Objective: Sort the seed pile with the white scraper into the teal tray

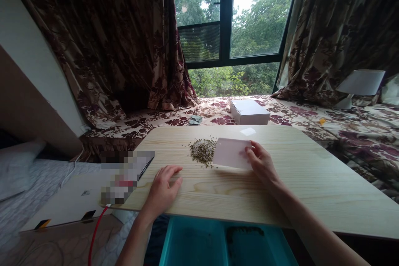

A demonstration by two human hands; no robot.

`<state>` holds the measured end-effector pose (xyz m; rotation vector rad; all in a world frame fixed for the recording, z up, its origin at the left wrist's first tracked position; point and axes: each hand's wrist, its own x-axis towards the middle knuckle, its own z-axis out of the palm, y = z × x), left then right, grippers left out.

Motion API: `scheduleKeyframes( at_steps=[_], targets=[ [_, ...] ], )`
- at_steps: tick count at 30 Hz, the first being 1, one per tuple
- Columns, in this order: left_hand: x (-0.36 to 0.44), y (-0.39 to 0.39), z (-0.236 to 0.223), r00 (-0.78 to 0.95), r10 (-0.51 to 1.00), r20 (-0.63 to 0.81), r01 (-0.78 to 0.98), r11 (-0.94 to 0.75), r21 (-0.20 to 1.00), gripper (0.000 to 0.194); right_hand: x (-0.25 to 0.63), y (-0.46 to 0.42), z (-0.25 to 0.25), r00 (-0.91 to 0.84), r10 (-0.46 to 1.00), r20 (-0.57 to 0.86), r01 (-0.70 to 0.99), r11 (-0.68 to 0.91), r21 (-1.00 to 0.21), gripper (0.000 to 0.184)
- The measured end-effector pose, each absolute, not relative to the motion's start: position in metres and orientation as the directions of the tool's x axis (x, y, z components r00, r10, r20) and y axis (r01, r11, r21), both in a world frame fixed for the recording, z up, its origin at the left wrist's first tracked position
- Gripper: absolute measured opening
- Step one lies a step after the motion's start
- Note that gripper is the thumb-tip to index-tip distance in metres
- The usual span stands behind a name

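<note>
A pale, flat rectangular plastic sheet (232, 152) is pinched at its right edge by my right hand (260, 158). Its left edge meets a heap of small greenish-brown and white grains or seeds (202, 151) on the light wooden table (193, 193). A few grains lie scattered around the heap. My left hand (164, 185) rests on the table to the lower left of the heap, fingers stretched out and holding nothing. Below the table's front edge is a teal two-part tray (225, 241), with dark bits in its right compartment.
A blurred-out item (124, 178) lies at the table's left edge, near a red cable (96, 232). Behind the table stand a white box (249, 110) and a crumpled cloth or wrapper (195, 120) on the floral-covered sill. A lamp (363, 83) is at the right.
</note>
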<state>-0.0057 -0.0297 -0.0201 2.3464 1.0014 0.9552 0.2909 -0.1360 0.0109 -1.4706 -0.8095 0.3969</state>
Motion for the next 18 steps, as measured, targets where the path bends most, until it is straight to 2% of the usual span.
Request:
scheduleKeyframes(
  at_steps=[12,18],
  targets=[
    [-0.0053,-0.0293,-0.0206,0.508,0.745,0.433,0.458,-0.659,0.597,0.027,0.2933,-0.1389,0.0124,0.750,0.618,0.238,0.254,0.063,-0.965,0.038],
    [-0.0046,-0.0290,-0.0198,0.508,0.737,0.446,0.454,-0.669,0.588,0.026,0.2950,-0.1376,0.0086,0.732,0.641,0.231,0.260,0.050,-0.964,0.041]
  ],
)
